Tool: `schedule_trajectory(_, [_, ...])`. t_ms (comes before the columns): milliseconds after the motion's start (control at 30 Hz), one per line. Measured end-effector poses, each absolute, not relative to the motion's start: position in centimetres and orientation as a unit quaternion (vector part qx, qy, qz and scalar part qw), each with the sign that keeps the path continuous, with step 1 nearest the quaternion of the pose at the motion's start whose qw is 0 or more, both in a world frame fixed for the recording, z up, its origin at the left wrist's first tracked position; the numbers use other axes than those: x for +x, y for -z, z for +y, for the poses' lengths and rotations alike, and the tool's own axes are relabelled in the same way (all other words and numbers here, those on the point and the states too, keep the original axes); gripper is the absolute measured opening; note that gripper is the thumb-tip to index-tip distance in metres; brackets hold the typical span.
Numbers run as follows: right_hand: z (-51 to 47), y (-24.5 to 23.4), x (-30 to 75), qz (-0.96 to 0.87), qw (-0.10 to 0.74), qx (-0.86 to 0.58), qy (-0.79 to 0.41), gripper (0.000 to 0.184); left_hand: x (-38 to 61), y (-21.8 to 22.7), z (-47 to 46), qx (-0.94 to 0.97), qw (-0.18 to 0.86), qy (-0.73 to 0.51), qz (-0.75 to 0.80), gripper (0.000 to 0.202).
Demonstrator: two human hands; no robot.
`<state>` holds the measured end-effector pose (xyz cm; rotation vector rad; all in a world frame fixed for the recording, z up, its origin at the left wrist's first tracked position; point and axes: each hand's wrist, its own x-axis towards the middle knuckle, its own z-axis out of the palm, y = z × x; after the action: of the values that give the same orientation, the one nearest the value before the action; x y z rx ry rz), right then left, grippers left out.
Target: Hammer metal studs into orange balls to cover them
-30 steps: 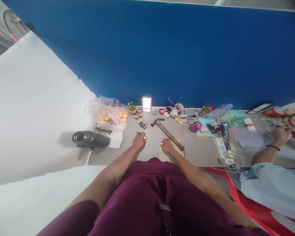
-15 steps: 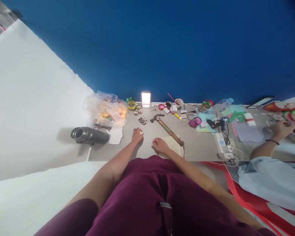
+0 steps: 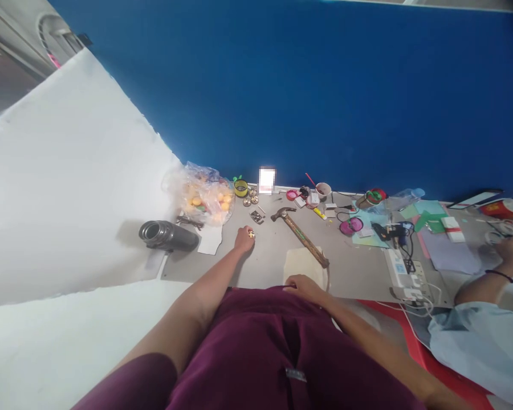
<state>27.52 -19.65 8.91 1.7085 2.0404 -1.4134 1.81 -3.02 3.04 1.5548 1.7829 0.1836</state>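
My left hand rests on the grey table with its fingers closed on a small gold-coloured piece. My right hand lies at the table's near edge, against my maroon top, fingers curled over; whether it holds anything is hidden. A round pale wooden board lies just beyond it. A hammer with a wooden handle lies slantwise, its handle end over the board's far side. Small gold-coloured round pieces sit farther back, near a yellow cup.
A dark steel flask lies on its side at the left, near a plastic bag of orange items. A power strip, cables and craft clutter fill the right. Another person's arm works at far right. A blue wall stands behind.
My right hand has drawn back off the wooden board to the table's near edge. My left hand has stayed near the same spot with the gold piece. The view has shifted a little.
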Motion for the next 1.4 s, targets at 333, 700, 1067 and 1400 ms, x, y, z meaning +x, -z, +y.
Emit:
schedule_trajectory(333, [-17.5, -6.6, 24.2, 0.719, 0.078, 0.621, 0.302, 0.028, 2.1, -3.3, -3.2, 0.657, 0.355, -0.039, 0.664, 0.032])
schedule_trajectory(700, [-16.3, -5.0, 27.2, 0.685, -0.018, 0.67, 0.287, 0.023, 1.6, -3.2, -2.9, 0.651, 0.368, -0.042, 0.662, 0.056])
schedule_trajectory(1067, [-18.6, -3.9, 28.2, 0.656, -0.06, 0.693, 0.293, 0.023, 2.3, -3.1, -2.6, 0.631, 0.384, -0.063, 0.671, 0.038])
schedule_trajectory(1400, [-8.9, -6.7, 29.5, 0.615, -0.032, 0.762, 0.202, 0.041, 1.3, -3.5, -2.4, 0.553, 0.448, -0.148, 0.686, 0.027])
